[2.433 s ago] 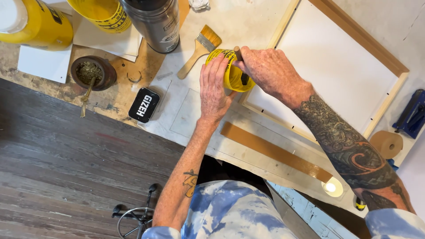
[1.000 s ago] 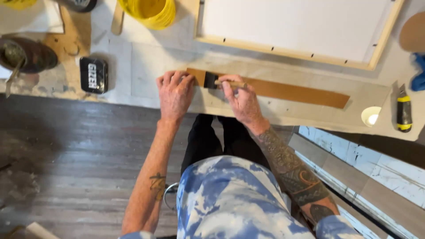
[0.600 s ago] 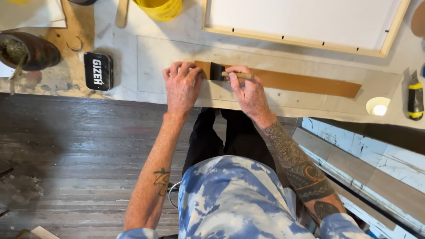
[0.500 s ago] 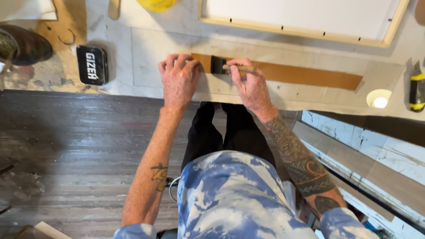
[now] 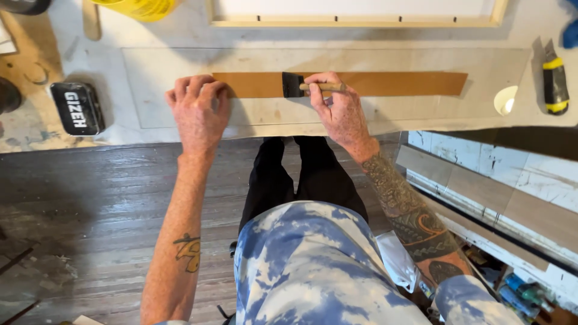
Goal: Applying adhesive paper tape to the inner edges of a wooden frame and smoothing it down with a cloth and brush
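Scanning left to right: black tin (image 5: 77, 108) flat on the bench (image 5: 150, 66), well left of our hands. Left hand (image 5: 198, 111) palm down, fingers together, fingertips pressing the left end of the brown strip (image 5: 397, 83). Strip lies flat along the bench, parallel to its front edge, between the hands and running on to the right. Right hand (image 5: 342, 111) pinches the wooden handle of the brush (image 5: 301, 86) between thumb and fingers; black bristles point left and touch the strip near its middle. Wooden frame (image 5: 355, 21) sits behind the strip, apart from it. Past the strip's right end: small white cup (image 5: 504, 100), then a yellow-and-black knife (image 5: 555, 78).
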